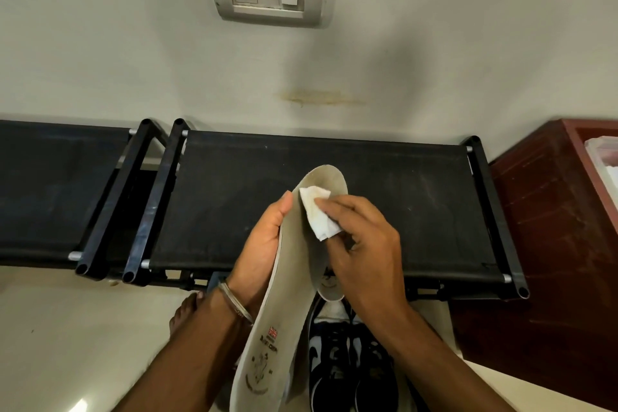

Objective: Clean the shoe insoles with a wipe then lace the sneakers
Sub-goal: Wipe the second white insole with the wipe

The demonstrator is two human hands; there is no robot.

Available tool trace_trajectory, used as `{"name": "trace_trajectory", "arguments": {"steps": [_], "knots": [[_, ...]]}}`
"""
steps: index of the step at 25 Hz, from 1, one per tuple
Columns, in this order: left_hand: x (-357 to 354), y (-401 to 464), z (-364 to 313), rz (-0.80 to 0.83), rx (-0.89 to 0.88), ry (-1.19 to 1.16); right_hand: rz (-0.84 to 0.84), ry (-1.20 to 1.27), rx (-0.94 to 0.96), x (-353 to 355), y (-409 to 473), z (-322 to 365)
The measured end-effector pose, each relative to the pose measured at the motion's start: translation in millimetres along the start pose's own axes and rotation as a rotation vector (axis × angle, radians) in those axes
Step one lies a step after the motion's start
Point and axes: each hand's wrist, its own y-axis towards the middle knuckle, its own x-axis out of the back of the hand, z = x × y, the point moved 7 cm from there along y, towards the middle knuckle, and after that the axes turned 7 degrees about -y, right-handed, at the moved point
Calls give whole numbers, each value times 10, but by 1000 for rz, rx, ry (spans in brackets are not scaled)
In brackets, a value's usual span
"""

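Beige foam insoles (294,264), two of them stacked, are held in the air above the black fabric shoe rack (234,211), with the long axis running from the heel near the person's body out to the toe over the rack. Left hand (264,244) cups the left edge, its grip wrapped round the pair. Right hand (361,244) pinches a folded white wipe (316,214) flat against the toe end of the upper insole. Next stroke, I'd judge, follows that axis heelward. Navy-and-white sneakers (347,361) wait on the floor below, lacing not yet begun.
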Motion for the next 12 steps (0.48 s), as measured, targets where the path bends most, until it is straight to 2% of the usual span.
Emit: {"name": "trace_trajectory", "arguments": {"steps": [4,8,12], "knots": [[-29,-3,30,-1,22,21,32,-38,93,-45,-34,94],[-49,-7,38,18,32,-66,31,-70,132,-85,-55,139],[-67,-21,66,22,49,-69,45,36,110,-81,-48,138]]}}
